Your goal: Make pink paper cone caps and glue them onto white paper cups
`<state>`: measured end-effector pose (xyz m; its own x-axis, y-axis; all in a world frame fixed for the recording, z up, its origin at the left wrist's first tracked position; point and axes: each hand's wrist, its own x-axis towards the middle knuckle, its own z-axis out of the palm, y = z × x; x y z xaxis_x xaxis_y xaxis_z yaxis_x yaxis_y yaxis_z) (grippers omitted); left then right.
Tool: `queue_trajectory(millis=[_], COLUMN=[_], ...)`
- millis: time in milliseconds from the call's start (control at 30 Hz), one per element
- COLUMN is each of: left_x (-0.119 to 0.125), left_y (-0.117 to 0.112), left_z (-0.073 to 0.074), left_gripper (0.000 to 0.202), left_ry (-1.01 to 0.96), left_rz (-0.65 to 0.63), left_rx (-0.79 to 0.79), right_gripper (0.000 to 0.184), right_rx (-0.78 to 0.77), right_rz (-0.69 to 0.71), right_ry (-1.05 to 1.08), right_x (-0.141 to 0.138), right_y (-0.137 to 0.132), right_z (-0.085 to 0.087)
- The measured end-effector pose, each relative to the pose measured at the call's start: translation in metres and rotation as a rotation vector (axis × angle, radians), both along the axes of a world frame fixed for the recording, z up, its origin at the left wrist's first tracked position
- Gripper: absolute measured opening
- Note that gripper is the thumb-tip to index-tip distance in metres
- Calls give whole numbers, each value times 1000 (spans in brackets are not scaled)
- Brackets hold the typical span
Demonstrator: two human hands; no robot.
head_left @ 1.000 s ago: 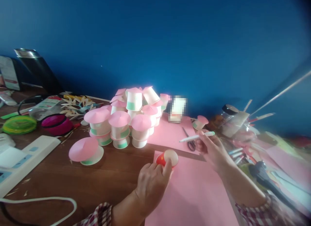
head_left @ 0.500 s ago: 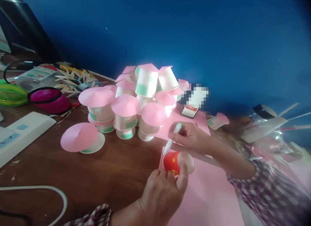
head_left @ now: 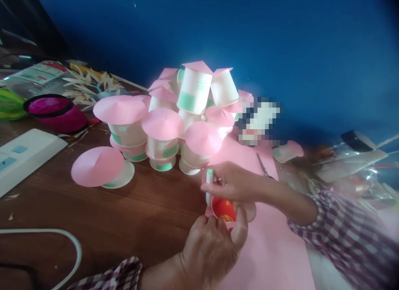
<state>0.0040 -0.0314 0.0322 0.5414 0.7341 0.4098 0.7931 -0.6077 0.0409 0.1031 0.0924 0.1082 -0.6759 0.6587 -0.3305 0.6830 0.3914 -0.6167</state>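
Observation:
My left hand [head_left: 213, 250] is closed on a red paper cup [head_left: 225, 210] with yellow print, its thumb along the side. The cup lies tipped over the sheet of pink paper [head_left: 264, 256], its pale base toward the right. Just above it, my right hand [head_left: 232, 182] grips a slim white marker [head_left: 208, 190] with a pale green end. The marker stands nearly upright at the left edge of the cup, by the paper's corner; its tip is hard to make out.
Stacked white-and-green paper cups [head_left: 195, 88] with pink cone tops fill the back. One capped cup [head_left: 118, 180] lies nearer left. Scissors [head_left: 263, 165] rest on pink paper behind my right hand. A power strip [head_left: 28, 157], white cable [head_left: 73, 240] and magenta pouch [head_left: 56, 113] are left.
My right hand has come left and down, and the marker has swung from slanted to nearly upright beside the cup. My left hand keeps holding the cup. The view has shifted slightly.

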Motion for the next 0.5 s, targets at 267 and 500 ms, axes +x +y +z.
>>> queue_trajectory(millis=[267, 500], left_x=[1, -2], left_y=[-1, 0], left_z=[-1, 3], left_gripper=[61, 60], left_ry=[18, 18], left_rz=[2, 2], left_rx=[-15, -24], right_gripper=[20, 21], right_rx=[17, 17], right_rz=[31, 58], right_ry=[-65, -81], right_x=[-3, -1], right_y=[0, 0], right_z=[-2, -2])
